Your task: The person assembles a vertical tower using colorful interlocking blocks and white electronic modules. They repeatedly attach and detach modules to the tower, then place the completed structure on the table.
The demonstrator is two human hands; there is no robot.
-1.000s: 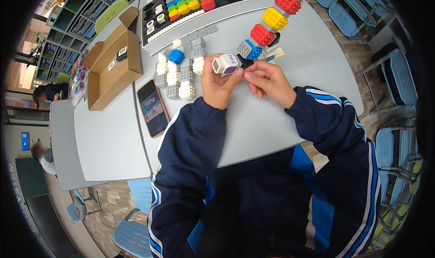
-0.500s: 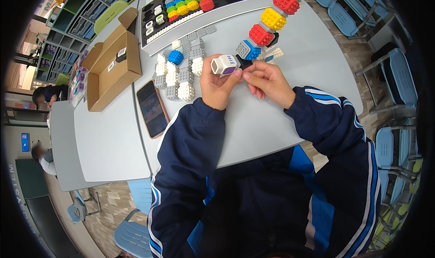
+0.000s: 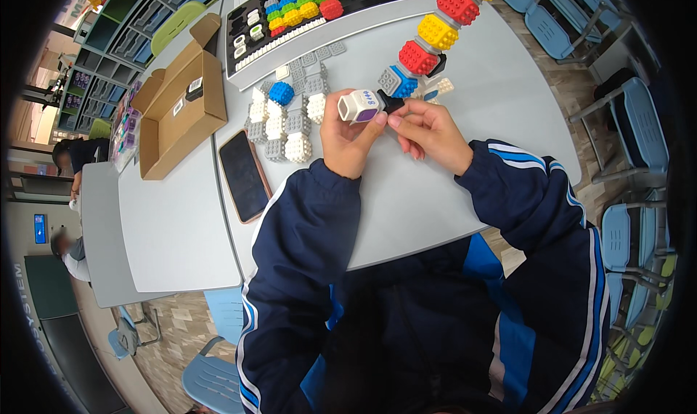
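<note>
My left hand is closed round a white block with a hollow end and a purple side panel. A black connector piece joins that block to a chain of studded building blocks. The chain runs up and to the right: a blue-and-grey block, then red and yellow ones, several in all. Beside the black connector, my right hand is pinched, thumb against fingers; what lies between its fingertips is hidden. A white piece with a blue spot shows behind the right fingers.
Grey and white studded blocks with one blue block lie left of my hands. A phone rests nearer me. An open cardboard box stands farther left, and a tray of coloured blocks at the back. Chairs line the right.
The phone's lit screen has gone dark. At the far left, a person in dark clothing has shifted and an arm now reaches down. My hands and the block chain stay almost still.
</note>
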